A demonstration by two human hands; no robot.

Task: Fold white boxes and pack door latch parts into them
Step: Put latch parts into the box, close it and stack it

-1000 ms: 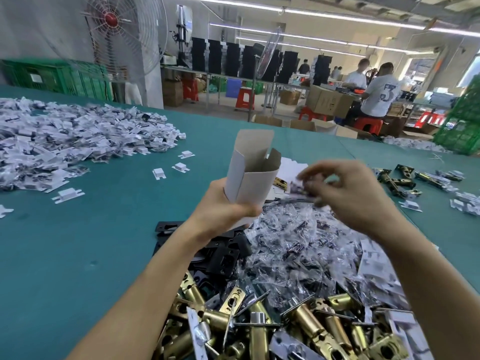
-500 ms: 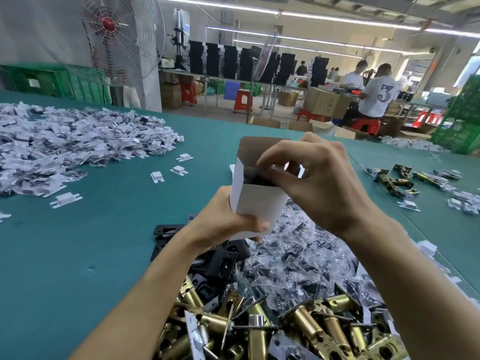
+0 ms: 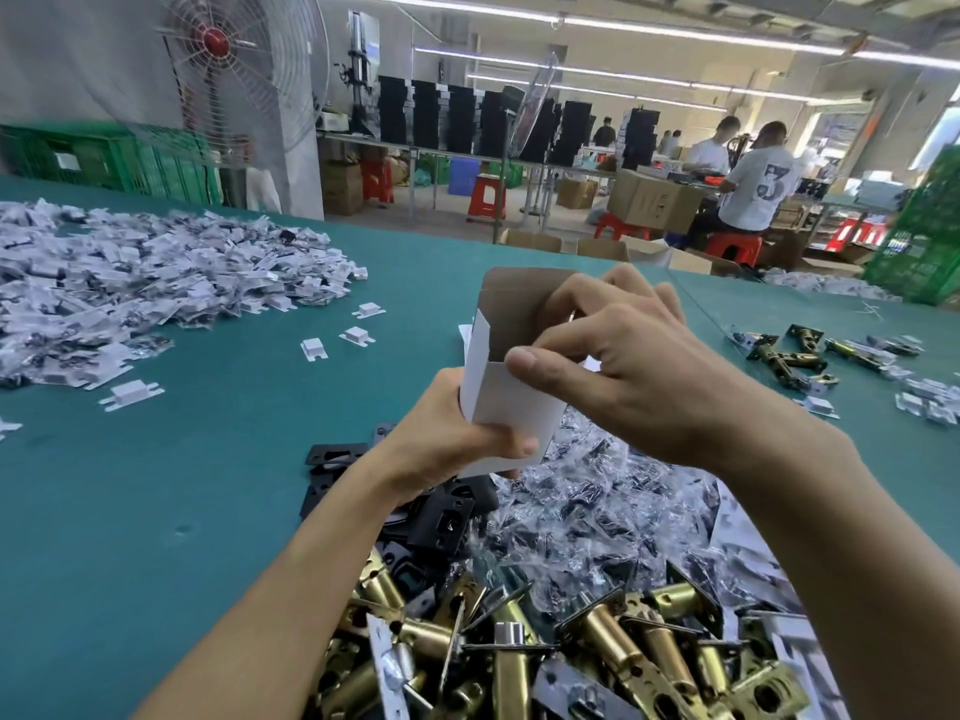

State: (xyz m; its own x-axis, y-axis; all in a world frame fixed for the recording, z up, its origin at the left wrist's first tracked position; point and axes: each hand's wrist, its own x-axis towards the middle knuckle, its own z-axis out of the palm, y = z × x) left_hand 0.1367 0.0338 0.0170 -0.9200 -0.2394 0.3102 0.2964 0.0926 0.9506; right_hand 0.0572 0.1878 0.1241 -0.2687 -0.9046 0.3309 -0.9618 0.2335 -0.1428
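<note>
- Since a second ago, my right hand [image 3: 639, 376] has swung from beside the white box [image 3: 498, 402] into its mouth. Its fingers curl inside and the thumb lies on the front wall. Whether they hold a part in there, I cannot tell.
- My left hand [image 3: 457, 444] is wrapped round the box's lower end, holding it upright above the desk [image 3: 208, 511] with the top flap [image 3: 519, 293] open.
- I'd push the part down flat, keep the left grip light so the walls don't bow, and clear my fingers before tucking.

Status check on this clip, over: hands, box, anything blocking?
Left hand grips white box low. Right hand pinches its front rim, fingers in the open mouth. Top flap up, contents hidden. Nothing in the way.
</note>
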